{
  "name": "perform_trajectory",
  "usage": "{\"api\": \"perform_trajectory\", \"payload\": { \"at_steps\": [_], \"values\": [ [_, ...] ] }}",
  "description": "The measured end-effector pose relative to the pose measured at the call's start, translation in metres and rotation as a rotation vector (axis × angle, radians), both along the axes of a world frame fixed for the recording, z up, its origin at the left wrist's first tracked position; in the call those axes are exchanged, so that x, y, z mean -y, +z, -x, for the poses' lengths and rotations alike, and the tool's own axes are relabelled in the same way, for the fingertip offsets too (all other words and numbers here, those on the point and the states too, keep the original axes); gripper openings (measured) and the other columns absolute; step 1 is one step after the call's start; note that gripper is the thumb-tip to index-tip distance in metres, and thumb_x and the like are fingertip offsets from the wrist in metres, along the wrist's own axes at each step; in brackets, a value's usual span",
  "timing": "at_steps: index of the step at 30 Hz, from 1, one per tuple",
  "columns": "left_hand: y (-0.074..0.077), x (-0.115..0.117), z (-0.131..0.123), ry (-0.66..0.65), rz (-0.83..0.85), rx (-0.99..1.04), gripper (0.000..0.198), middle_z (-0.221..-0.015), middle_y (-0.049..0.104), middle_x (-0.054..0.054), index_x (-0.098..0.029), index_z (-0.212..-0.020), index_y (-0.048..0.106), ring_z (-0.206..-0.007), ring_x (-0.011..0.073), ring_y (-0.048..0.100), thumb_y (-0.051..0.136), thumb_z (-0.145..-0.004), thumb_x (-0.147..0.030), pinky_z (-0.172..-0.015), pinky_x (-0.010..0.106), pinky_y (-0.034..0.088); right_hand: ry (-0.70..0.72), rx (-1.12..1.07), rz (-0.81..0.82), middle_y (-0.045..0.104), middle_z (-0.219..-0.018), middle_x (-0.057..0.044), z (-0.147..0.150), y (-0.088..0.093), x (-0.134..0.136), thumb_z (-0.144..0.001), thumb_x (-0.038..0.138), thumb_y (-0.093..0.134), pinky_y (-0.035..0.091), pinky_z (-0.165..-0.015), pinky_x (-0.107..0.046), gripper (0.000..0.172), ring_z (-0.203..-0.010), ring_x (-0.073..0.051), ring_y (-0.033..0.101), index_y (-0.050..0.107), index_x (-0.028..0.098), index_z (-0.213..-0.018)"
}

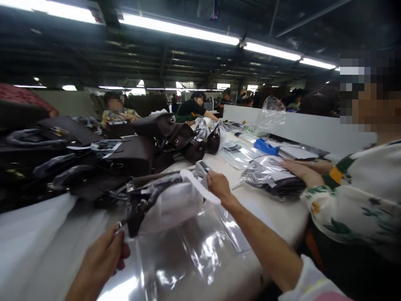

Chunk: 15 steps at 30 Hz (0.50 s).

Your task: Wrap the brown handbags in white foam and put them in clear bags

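Observation:
In front of me is a dark brown handbag (137,213) with plastic-wrapped handles and a pale translucent wrapping (172,209) over its body. My left hand (105,255) is closed, pinching a small metal clasp (118,226) at the bag's near left corner. Across the bag, my right hand (220,187) is closed around a small grey piece (201,168) whose kind I cannot make out. A curved white foam strip (200,189) runs from the bag's top to just below that hand. Clear plastic film (188,259) lies below the bag, shiny and wrinkled.
Dark brown handbags (131,152) are piled at left and centre. On the right, a co-worker's hand (297,170) presses on a plastic-wrapped package (271,173). Behind it are a blue tape dispenser (266,146) and flat clear bags (239,154). Other people work farther back.

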<state>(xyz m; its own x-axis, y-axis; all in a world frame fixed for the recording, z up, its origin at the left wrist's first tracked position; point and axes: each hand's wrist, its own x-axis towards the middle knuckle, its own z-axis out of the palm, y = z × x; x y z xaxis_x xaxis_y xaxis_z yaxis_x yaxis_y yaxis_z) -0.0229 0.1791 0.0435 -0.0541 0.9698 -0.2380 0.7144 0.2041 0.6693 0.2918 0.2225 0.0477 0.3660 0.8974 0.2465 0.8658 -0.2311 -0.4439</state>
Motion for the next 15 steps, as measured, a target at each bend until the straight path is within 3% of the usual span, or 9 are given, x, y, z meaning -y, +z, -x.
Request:
{"api": "perform_trajectory", "payload": {
  "at_steps": [2, 7, 11, 15],
  "values": [
    [0.019, -0.016, 0.003, 0.018, 0.006, 0.088, 0.025, -0.045, 0.048, -0.005, -0.020, -0.081, 0.046, -0.035, 0.0121, 0.046, 0.026, -0.085, -0.033, -0.032, 0.021, 0.031, 0.059, 0.062, 0.050, 0.062, -0.089, -0.007, -0.007, 0.019, -0.015, -0.091, 0.032, 0.044, 0.046, -0.077, -0.034, 0.025, -0.084, -0.017, 0.059, 0.060, 0.013, -0.092],
    [0.059, -0.048, 0.001, 0.010, 0.026, 0.073, 0.018, -0.041, 0.047, -0.004, -0.018, -0.066, 0.047, -0.031, 0.0115, 0.044, 0.038, -0.073, -0.031, -0.030, 0.019, 0.030, 0.172, 0.181, 0.126, 0.060, -0.094, -0.005, -0.013, 0.049, -0.029, -0.088, 0.036, 0.050, 0.048, -0.078, -0.035, 0.025, -0.086, -0.015, 0.058, 0.059, 0.013, -0.094],
    [0.076, -0.048, 0.006, 0.006, 0.022, 0.039, 0.026, -0.040, 0.044, -0.003, -0.016, -0.054, 0.045, -0.030, 0.0080, 0.040, 0.043, -0.073, -0.033, -0.031, 0.017, 0.030, 0.192, 0.235, 0.098, 0.061, -0.093, -0.005, -0.006, 0.063, -0.031, -0.089, 0.037, 0.049, 0.047, -0.078, -0.035, 0.026, -0.086, -0.015, 0.058, 0.059, 0.013, -0.094],
    [0.094, -0.040, 0.009, -0.046, 0.025, 0.038, 0.035, -0.053, 0.054, -0.001, -0.014, -0.061, 0.050, -0.041, 0.0083, 0.050, 0.043, -0.081, -0.042, -0.039, 0.018, 0.039, 0.204, 0.278, -0.003, 0.063, -0.091, -0.006, 0.009, 0.081, -0.027, -0.091, 0.039, 0.043, 0.044, -0.078, -0.032, 0.031, -0.087, -0.016, 0.059, 0.061, 0.014, -0.090]
  ]
}}
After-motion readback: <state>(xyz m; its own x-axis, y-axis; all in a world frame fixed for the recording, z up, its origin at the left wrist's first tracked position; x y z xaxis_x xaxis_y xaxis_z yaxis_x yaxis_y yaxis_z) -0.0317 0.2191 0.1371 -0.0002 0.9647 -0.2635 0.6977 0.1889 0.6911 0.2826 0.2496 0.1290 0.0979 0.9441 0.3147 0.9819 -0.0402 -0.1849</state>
